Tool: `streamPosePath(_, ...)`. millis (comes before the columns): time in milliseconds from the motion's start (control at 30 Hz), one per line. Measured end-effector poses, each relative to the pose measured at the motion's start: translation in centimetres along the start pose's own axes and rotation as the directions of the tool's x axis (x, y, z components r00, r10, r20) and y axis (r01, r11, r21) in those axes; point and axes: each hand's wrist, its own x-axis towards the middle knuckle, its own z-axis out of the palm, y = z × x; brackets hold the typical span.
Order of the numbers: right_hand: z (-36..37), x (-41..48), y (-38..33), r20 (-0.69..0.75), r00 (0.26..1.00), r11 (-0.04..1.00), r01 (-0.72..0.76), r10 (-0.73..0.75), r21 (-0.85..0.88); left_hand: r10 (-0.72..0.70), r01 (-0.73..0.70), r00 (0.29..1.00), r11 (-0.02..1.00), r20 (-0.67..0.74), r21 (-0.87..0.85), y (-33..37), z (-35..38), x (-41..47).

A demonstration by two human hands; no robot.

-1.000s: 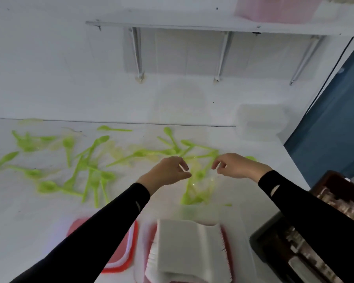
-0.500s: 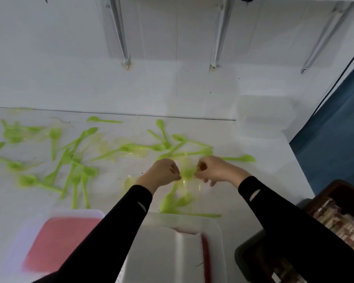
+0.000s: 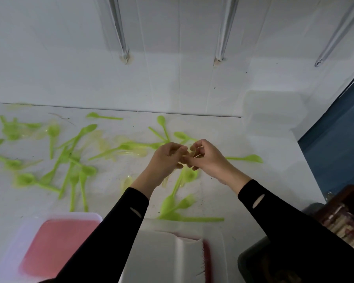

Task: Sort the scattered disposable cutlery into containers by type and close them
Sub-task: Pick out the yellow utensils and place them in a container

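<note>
Both hands meet above the middle of the white table point(image 3: 253, 180), black sleeves reaching in from the lower edge. I see the left hand point(image 3: 165, 160) knuckles-up with curled fingers, its tips against the right hand point(image 3: 209, 158). The right hand pinches a thin pale sliver point(image 3: 196, 155) that lies roughly left to right. Whether the left grips it too I cannot tell, nor what type of piece it is.

At the near edge, a red-bottomed container point(image 3: 55, 248) is blurred. A white-filled container point(image 3: 168, 258) beside it is cut off by the frame and partly hidden by the left sleeve. Green spoons point(image 3: 74, 152) lie scattered across the table at every angle. One spoon point(image 3: 243, 158) just right of the hands lies left to right, bowl to the right.
</note>
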Motion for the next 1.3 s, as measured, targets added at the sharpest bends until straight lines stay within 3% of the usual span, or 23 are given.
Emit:
streamPosePath(100,-0.5,0.9,0.1,0.006,1.0,1.0,-0.015,0.015,0.004,-0.007,-0.013,0.985,0.993,-0.174,-0.116,0.0,-1.5,0.3)
streamPosePath(200,-1.1,2.3,1.3,-0.084,0.996,0.961,-0.016,-0.008,-0.276,-0.105,0.01,0.967,0.926,-0.233,-0.378,0.5,-3.0,0.6)
streamPosePath(267,-1.1,3.1,2.5,-0.057,0.998,0.882,-0.009,-0.02,-0.472,-0.134,0.011,0.966,0.876,-0.223,-0.482,1.1,-3.2,0.9)
streamPosePath(433,0.5,3.9,4.3,0.074,0.997,0.648,0.055,0.001,-0.76,-0.03,-0.087,0.96,0.914,-0.278,-0.397,3.0,-3.9,2.1)
streamPosePath(667,0.5,3.8,5.0,0.137,0.99,0.597,0.123,-0.022,-0.793,-0.007,-0.037,0.967,0.985,-0.253,-0.168,0.2,-3.7,2.2)
streamPosePath(767,0.2,4.1,5.0,0.145,0.989,0.584,0.129,-0.02,-0.802,-0.01,-0.04,0.976,0.973,-0.216,-0.227,0.1,-3.8,1.9)
streamPosePath(900,0.0,3.8,4.8,0.266,0.964,0.515,0.233,-0.01,-0.825,-0.06,-0.006,0.985,0.923,-0.159,-0.385,0.9,-3.4,1.7)
streamPosePath(1067,0.3,4.0,4.5,0.301,0.954,0.425,0.278,-0.014,-0.862,-0.064,0.017,0.978,0.974,-0.201,-0.226,1.1,-3.3,1.6)
streamPosePath(1300,-0.4,4.1,4.4,0.322,0.945,0.51,0.249,0.059,-0.823,-0.068,-0.002,0.951,0.975,-0.302,-0.224,1.4,-4.1,1.6)
